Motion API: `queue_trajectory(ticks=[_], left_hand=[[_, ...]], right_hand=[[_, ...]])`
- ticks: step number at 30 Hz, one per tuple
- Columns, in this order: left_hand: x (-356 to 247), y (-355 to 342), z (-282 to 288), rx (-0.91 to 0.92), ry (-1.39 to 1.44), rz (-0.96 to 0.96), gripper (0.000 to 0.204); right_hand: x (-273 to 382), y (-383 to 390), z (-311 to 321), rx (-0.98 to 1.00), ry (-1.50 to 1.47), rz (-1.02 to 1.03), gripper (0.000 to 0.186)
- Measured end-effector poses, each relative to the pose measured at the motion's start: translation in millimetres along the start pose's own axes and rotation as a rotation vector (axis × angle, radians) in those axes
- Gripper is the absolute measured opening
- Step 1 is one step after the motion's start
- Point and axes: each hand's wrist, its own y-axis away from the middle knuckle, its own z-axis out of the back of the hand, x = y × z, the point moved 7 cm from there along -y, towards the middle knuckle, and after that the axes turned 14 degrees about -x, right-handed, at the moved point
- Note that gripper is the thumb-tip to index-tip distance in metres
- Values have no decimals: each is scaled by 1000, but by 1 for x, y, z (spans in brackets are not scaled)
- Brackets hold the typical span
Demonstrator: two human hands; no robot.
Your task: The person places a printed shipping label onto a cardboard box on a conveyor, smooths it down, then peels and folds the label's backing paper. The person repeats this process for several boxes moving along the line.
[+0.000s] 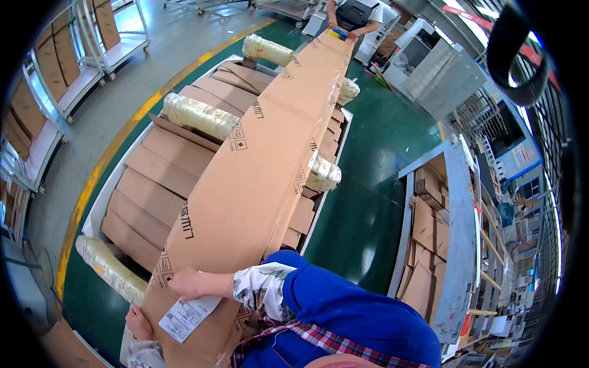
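A long, narrow brown cardboard box point(245, 178) stretches away from me, printed with black symbols. A white paper label point(187, 319) lies on its near end. My right hand point(191, 284) is closed and rests on the box at the label's upper edge; its fingertips are turned down and hidden. At the box's near left edge, beside the label, my left hand point(139, 323) curls its fingers on the cardboard. A co-worker's hands point(343, 30) are at the far end of the box, by a small yellow and blue object point(337, 34).
Wrapped padded bars point(199, 116) cross beneath the box on a cart loaded with flat cardboard point(147, 190). To the right, a blue-grey metal frame rack point(454, 245) holds more cardboard. Wheeled racks point(80, 67) stand at far left, beyond the yellow floor line point(104, 159).
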Motion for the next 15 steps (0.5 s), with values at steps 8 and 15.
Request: queue_trajectory(ticks=[8, 15], left_hand=[[4, -6, -1, 81, -83, 52, 52], [3, -24, -12, 292, 25, 158, 49]], right_hand=[[4, -3, 0, -21, 18, 7, 37], [2, 4, 14, -17, -24, -42, 30]])
